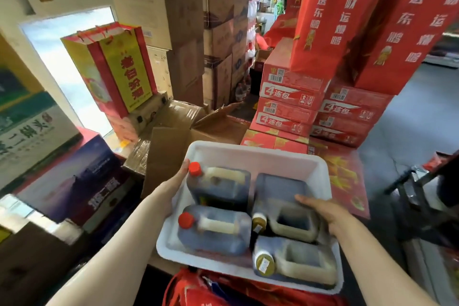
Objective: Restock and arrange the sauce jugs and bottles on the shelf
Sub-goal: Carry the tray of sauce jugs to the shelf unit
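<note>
A white foam tray is held in front of me at waist height. Several dark sauce jugs lie flat in it. Two have red caps: one at the far left, one nearer. Two have gold caps, at the right and near right. My left hand grips the tray's left rim beside the far red cap. My right hand grips the right side, fingers lying over the right jugs.
Red cartons and red gift bags are stacked ahead on the right. Brown cardboard boxes rise behind, with open flaps just beyond the tray. A yellow-red gift bag stands at the left. Grey floor lies at the right.
</note>
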`<state>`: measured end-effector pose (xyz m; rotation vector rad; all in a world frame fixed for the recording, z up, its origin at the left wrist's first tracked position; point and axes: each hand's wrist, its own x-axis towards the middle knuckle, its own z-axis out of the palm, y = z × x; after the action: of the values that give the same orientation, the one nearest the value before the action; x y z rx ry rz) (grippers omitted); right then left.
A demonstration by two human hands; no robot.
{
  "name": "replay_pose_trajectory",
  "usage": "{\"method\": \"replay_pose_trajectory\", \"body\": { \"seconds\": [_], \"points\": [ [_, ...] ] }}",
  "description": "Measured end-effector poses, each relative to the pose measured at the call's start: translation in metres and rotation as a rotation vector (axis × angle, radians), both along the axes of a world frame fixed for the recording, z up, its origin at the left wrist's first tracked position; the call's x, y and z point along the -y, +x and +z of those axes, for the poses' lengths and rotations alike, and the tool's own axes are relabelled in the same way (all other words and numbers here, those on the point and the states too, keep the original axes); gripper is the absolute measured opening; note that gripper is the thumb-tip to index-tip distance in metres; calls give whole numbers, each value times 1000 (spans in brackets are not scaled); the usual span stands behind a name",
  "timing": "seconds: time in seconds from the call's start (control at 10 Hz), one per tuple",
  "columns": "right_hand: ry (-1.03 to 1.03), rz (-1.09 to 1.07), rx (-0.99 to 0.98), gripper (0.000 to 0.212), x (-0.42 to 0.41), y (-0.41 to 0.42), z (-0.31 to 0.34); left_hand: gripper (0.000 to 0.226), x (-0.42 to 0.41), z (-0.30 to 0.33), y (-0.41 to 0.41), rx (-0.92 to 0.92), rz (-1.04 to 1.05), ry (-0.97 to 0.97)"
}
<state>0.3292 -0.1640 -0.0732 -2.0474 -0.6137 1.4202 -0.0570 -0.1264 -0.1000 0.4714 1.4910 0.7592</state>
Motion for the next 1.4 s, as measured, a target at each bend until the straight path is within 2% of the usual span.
{"method": "replay_pose_trajectory", "body": {
  "seconds": [0.1, 0.2, 0.3, 0.4, 0.5, 0.6, 0.7, 0.9, 1.1, 1.2, 1.4],
  "points": [
    [31, -6, 69, 66, 1, -4, -3, 122, 23, -15, -12, -22, 69, 25],
    [50, 31, 120, 98, 10, -17, -9, 113, 68, 8, -9, -4, 150, 16],
    [62, 34, 147, 94, 24, -35, -15, 101, 102, 20, -15, -96, 196, 35],
    [63, 120, 274, 132, 16, -30, -72, 106, 139, 22, -35, -137, 265, 42],
    [48, 236, 349, 108, 48, -82, -53, 138, 191, 18, -72, -133, 355, -20],
    [54, 337, 365, 91, 93, -154, -17, 135, 254, 13, -110, -130, 491, -12],
    [65, 469, 379, 113, 114, -209, -35, 122, 328, 11, -151, -132, 628, -29],
    [65, 806, 433, 140, 136, -341, -137, 111, 508, -18, -240, -186, 904, -87],
    [60, 1224, 491, 142, 250, -521, -165, 101, 705, -33, -287, -262, 1245, -180],
    [92, 1414, 470, 141, 348, -602, -143, 100, 801, -42, -291, -269, 1443, -238],
    [168, 1795, 418, 133, 510, -745, -156, 102, 953, -35, -264, -280, 1765, -343]
  ]
}}
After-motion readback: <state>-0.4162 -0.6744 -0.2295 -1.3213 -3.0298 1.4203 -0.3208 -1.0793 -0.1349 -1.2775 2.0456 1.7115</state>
